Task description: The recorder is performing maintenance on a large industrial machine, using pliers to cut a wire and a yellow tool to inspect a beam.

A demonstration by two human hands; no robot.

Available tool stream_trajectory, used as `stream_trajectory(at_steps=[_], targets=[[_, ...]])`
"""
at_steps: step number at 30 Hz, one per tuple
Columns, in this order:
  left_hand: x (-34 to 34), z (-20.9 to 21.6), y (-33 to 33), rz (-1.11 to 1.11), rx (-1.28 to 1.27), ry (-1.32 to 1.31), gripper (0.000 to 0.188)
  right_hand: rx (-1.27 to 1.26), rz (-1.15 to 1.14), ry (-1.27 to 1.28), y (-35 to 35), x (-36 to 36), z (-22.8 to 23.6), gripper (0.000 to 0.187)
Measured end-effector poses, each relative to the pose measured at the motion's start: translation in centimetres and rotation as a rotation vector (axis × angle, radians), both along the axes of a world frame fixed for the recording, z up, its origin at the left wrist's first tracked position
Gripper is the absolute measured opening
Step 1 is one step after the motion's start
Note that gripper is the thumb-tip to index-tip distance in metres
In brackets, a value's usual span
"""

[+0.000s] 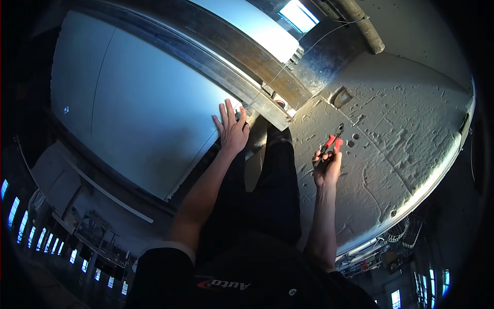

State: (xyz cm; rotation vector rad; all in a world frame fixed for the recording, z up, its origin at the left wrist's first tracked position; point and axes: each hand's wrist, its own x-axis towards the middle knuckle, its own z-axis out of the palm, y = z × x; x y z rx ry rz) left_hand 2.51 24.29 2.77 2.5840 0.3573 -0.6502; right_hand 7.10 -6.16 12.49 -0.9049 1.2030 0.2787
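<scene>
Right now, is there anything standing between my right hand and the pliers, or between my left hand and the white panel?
Nothing visible in either place. Your right hand holds the red-handled pliers directly. Your left hand is spread over the edge of the white panel, and no object shows between them.

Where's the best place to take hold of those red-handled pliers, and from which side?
Probably by the handles, from the wearer's side: they spread toward the body, while the metal head points away. The right hand holds them there.
</scene>
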Motion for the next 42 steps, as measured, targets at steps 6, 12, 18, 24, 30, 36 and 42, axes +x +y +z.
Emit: stream_trajectory(at_steps=[6, 12, 18, 24, 30, 36, 42], targets=[[-0.9, -0.5, 1.5, -0.04, 0.018, -0.091, 0.061, 0.104, 0.317, 0.424, 5.6, -11.1, -3.2, 0.032], [-1.2, -1.6, 1.3, -0.056, -0.031, -0.118, 0.055, 0.035, 0.907, 0.117, 7.9, -8.3, -8.4, 0.03], [-1.7, -2.6, 1.5, -0.046, -0.005, -0.199, 0.052, 0.18, 1.005, 0.057, 10.5, -4.8, -11.8, 0.024], [-1.6, -3.2, 0.6, 0.031, -0.033, -0.212, 0.048, 0.233, 1.16, -0.019, 8.3, -3.2, -14.7, 0.021], [-1.2, -4.0, -0.7, 0.145, -0.029, -0.264, 0.044, 0.218, 1.276, -0.091, 6.9, -1.5, -16.7, 0.018], [-1.9, -4.5, -0.8, 0.177, -0.038, -0.277, 0.044, 0.302, 1.186, -0.081, 7.8, -2.7, -15.7, 0.024], [-1.5, -4.5, -1.1, 0.204, -0.04, -0.317, 0.041, 0.289, 1.086, 0.0, 8.8, -2.6, -14.9, 0.022]])
